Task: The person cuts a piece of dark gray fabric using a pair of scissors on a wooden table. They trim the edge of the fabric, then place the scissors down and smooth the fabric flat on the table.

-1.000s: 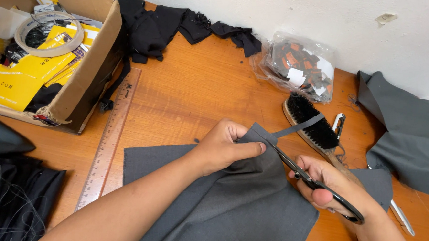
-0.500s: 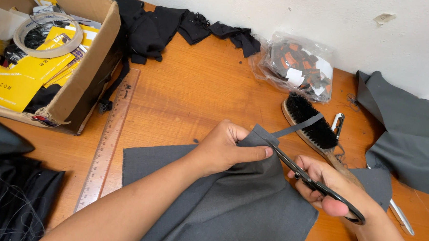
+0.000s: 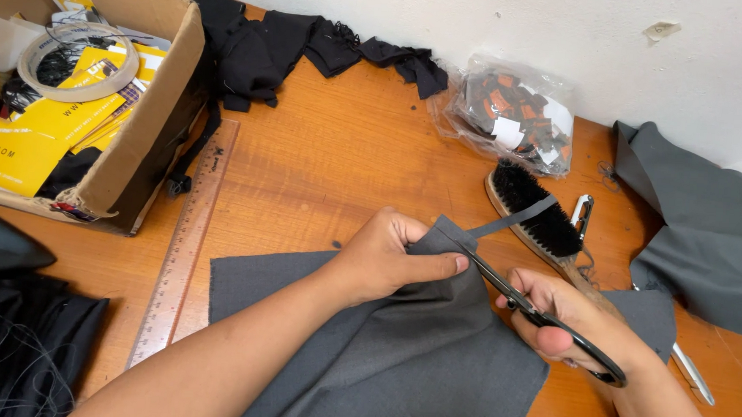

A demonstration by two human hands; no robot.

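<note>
A piece of dark grey cloth [image 3: 397, 354] lies on the wooden table [image 3: 339, 164]. My left hand [image 3: 390, 256] pinches its upper edge and lifts it a little. My right hand [image 3: 572, 321] grips black scissors [image 3: 543, 315], whose blades meet the cloth beside my left thumb. A narrow strip of the grey cloth [image 3: 514, 218] trails from the cut edge up over a brush.
A black-bristled wooden brush [image 3: 536, 210] lies just beyond the scissors. A wooden ruler [image 3: 185, 241] lies left of the cloth. A cardboard box [image 3: 151, 117] with yellow packets stands at the far left. A clear bag of small parts [image 3: 515, 114], black scraps [image 3: 270, 42] and more grey cloth [image 3: 709, 222] line the back and right.
The scissors have worked slightly along the cloth edge and my left hand has shifted its pinch with them. The cut strip stays draped over the brush.
</note>
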